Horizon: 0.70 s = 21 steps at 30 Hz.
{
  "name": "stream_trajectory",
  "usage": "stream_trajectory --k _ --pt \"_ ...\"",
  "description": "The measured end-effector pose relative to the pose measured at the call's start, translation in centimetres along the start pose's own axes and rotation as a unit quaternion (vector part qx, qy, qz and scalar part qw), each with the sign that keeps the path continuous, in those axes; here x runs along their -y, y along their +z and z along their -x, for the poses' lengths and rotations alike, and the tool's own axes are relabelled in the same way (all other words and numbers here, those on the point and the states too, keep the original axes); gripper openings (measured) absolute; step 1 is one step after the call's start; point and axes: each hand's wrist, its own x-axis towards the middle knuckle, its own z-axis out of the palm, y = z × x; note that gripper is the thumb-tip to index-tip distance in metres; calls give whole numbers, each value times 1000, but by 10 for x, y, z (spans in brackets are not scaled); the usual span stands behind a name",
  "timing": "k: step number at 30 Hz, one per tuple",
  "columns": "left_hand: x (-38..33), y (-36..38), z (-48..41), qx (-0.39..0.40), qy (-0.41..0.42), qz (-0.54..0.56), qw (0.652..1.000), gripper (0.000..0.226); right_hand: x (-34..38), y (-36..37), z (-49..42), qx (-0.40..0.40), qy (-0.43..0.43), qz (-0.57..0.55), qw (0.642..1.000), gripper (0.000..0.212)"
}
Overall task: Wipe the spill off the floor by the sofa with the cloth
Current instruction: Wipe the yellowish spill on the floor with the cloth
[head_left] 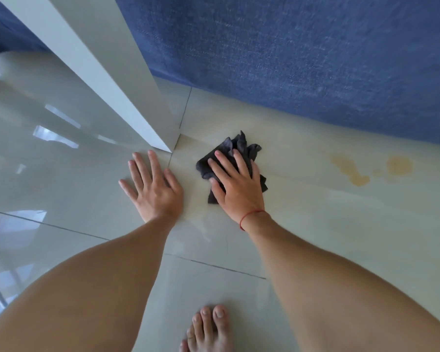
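Observation:
A crumpled dark grey cloth [241,146] lies on the pale tiled floor [315,224] just in front of the blue sofa [302,59]. My right hand [235,184] presses flat on the cloth, fingers spread over it. My left hand [151,185] rests flat on the bare tile beside it, fingers apart, holding nothing. A yellowish spill [358,171] shows as two blotches on the floor to the right of the cloth, about a hand's length from it. A faint wet smear lies on the tile near my right wrist.
A white panel [107,80] of furniture stands at the upper left, its corner meeting the floor close to my left fingertips. My bare foot [208,329] is at the bottom centre. Glossy tiles reflect light on the left.

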Motion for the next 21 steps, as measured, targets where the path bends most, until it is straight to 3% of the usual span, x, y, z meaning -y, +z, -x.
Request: stream_trajectory --k 6,11,16,21 --pt "0 1 -1 -4 -2 -5 1000 57 -30 -1 -31 6 145 15 989 43" --pt "0 4 -2 -7 -1 -13 1000 58 -6 9 -51 -22 199 19 980 42" --pt "1 4 -4 -10 3 -18 1000 58 17 10 -67 8 109 9 994 42" --pt "-1 1 -2 -1 8 -10 1000 57 31 6 -27 12 23 -13 1000 39"
